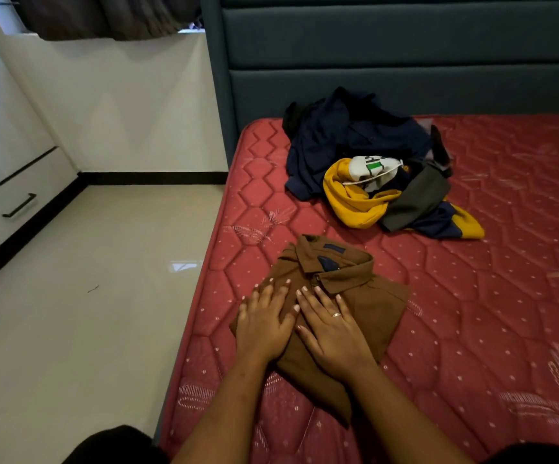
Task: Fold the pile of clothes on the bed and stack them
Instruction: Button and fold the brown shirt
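Head view.

**Progress.** One garment is folded: a brown cotton shirt with a buttoned collar (371,303) lies as a compact rectangle near the left edge of the bed, collar pointing far. The left hand (264,326) and the right hand (333,336) lie side by side on its near-left half, palms down, fingers straight and spread. Neither hand grips anything; both press flat on the cloth. A ring (336,314) shows on the right hand. Judgement: the step in hand is smoothing this first fold, so the task is at an early stage.

**Remaining.** The loose pile of unfolded clothes (388,182) sits farther back, well apart from the shirt, close to the headboard. It includes a crumpled navy garment (338,142), a yellow and navy garment (348,202), a grey piece (418,195) and a white piece with green print (371,169). The number of items cannot be told. No stack exists yet beyond the single shirt.

**Surface.** A red quilted mattress (489,296) without a sheet.

**Room.** A dark teal padded headboard (371,45) stands at the far side. To the left lie a glossy pale tiled floor (87,296) and a white cabinet drawer with a black handle (20,205).
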The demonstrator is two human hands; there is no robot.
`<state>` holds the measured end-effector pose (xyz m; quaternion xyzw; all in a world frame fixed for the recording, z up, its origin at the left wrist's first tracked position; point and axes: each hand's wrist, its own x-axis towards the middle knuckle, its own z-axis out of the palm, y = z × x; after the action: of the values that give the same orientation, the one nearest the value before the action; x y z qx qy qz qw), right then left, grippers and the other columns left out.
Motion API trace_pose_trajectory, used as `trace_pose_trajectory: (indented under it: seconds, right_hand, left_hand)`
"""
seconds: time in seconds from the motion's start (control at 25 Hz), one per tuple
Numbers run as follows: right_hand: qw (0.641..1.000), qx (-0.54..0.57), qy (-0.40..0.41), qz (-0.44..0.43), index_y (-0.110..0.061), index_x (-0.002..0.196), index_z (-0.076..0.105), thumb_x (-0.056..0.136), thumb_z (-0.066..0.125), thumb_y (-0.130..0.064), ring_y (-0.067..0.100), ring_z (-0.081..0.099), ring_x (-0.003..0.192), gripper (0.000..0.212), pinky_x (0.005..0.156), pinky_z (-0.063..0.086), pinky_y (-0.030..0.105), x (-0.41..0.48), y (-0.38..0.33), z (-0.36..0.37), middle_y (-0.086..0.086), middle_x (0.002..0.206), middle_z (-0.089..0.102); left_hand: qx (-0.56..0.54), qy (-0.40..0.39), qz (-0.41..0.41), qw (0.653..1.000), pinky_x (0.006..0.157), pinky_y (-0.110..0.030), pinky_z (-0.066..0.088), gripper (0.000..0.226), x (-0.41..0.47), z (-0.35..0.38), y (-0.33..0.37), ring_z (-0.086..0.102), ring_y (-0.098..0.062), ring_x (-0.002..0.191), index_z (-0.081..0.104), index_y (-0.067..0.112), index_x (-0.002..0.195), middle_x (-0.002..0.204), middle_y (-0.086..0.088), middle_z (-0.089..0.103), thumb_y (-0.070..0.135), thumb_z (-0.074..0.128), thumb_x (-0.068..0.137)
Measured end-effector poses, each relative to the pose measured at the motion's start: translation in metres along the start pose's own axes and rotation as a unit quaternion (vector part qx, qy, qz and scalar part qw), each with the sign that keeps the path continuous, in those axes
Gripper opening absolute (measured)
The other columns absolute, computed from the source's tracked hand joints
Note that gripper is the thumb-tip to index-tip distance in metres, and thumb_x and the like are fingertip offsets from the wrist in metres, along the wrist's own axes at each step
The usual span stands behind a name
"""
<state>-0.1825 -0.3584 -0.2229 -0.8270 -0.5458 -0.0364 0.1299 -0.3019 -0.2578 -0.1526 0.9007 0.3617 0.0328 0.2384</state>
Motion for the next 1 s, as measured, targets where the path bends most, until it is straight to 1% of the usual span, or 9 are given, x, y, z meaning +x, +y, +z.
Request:
trace_pose_trajectory:
  seconds: [0.12,0.2,0.28,0.32,0.4,0.56,0.76,0.88,1.0]
  right_hand:
    - [0.999,-0.016,-0.02,-0.021,-0.024,0.148,0.034,0.099,0.016,-0.054,0.011,0.034,0.14,0.06,0.117,0.015,0.037,-0.019,0.008,-0.004,-0.008,0.152,0.036]
    - [0.999,0.02,-0.026,-0.007,-0.025,0.133,0.055,0.095,0.018,-0.05,0.013,0.053,0.124,0.059,0.115,0.028,0.039,-0.003,0.005,-0.033,-0.005,0.134,0.058]
    - [0.996,0.02,0.08,0.032,-0.021,0.096,0.069,0.092,0.03,-0.039,0.021,0.067,0.086,0.043,0.092,0.048,0.039,0.03,-0.002,-0.058,0.0,0.092,0.072]
    - [0.989,0.033,0.124,0.073,-0.019,0.09,0.068,0.091,0.039,-0.033,0.025,0.066,0.081,0.033,0.083,0.049,0.038,0.054,-0.003,-0.07,0.003,0.086,0.071]
    - [0.975,0.096,0.094,0.179,-0.018,0.102,0.068,0.09,0.05,-0.026,0.03,0.062,0.098,0.023,0.085,0.043,0.038,0.104,0.0,-0.091,0.007,0.102,0.069]
    - [0.961,0.012,-0.158,0.229,-0.023,0.123,0.062,0.092,0.051,-0.047,0.031,0.038,0.131,0.041,0.104,0.03,0.045,0.171,0.009,-0.072,0.008,0.136,0.05]
    - [0.95,-0.045,-0.19,0.243,-0.013,0.142,0.042,0.086,0.05,-0.065,0.033,0.018,0.143,0.077,0.111,0.017,0.054,0.195,0.0,-0.041,0.01,0.152,0.03]
    - [0.931,0.04,-0.208,0.296,-0.01,0.137,0.045,0.089,0.059,-0.04,0.035,0.024,0.14,0.059,0.113,0.021,0.051,0.206,0.002,-0.035,0.011,0.147,0.037]
    - [0.91,0.137,-0.14,0.366,-0.007,0.134,0.047,0.091,0.055,-0.027,0.033,0.028,0.138,0.049,0.111,0.023,0.046,0.205,0.005,-0.041,0.011,0.145,0.039]
  left_hand:
    - [0.027,0.023,-0.064,0.997,0.114,-0.045,0.017,0.061,0.017,0.018,-0.038,0.021,-0.024,0.143,0.019,0.031,0.151,0.157,-0.001,0.025,0.058,0.028,0.097]
    - [-0.096,0.054,-0.1,0.989,0.108,-0.047,0.032,0.062,0.032,0.011,-0.052,0.04,-0.028,0.132,0.025,0.02,0.15,0.141,-0.005,0.047,0.049,0.041,0.097]
    - [-0.204,0.088,-0.117,0.968,0.094,-0.04,0.045,0.051,0.044,-0.004,-0.053,0.057,-0.029,0.112,0.046,0.012,0.138,0.114,-0.008,0.063,0.037,0.054,0.095]
    - [-0.228,0.102,-0.118,0.961,0.086,-0.035,0.047,0.039,0.049,-0.009,-0.051,0.06,-0.029,0.105,0.057,0.011,0.125,0.106,-0.008,0.066,0.033,0.058,0.093]
    - [-0.259,0.127,-0.127,0.949,0.072,-0.03,0.043,0.02,0.053,-0.009,-0.047,0.063,-0.028,0.095,0.065,0.012,0.099,0.092,-0.006,0.066,0.03,0.062,0.091]
    - [-0.26,0.149,-0.122,0.946,0.062,-0.03,0.036,0.02,0.06,0.0,-0.047,0.06,-0.025,0.08,0.057,0.02,0.078,0.076,0.001,0.059,0.032,0.058,0.094]
    - [-0.25,0.183,-0.08,0.947,0.056,-0.031,0.034,0.019,0.064,0.011,-0.056,0.055,-0.021,0.067,0.059,0.018,0.083,0.064,0.008,0.052,0.031,0.056,0.095]
    - [-0.246,0.192,-0.065,0.948,0.056,-0.03,0.032,0.021,0.063,0.017,-0.057,0.059,-0.028,0.072,0.057,0.015,0.085,0.065,0.003,0.054,0.033,0.053,0.096]
    - [-0.257,0.2,-0.052,0.944,0.056,-0.03,0.03,0.026,0.062,0.018,-0.06,0.058,-0.03,0.07,0.054,0.016,0.075,0.067,-0.005,0.06,0.03,0.052,0.097]
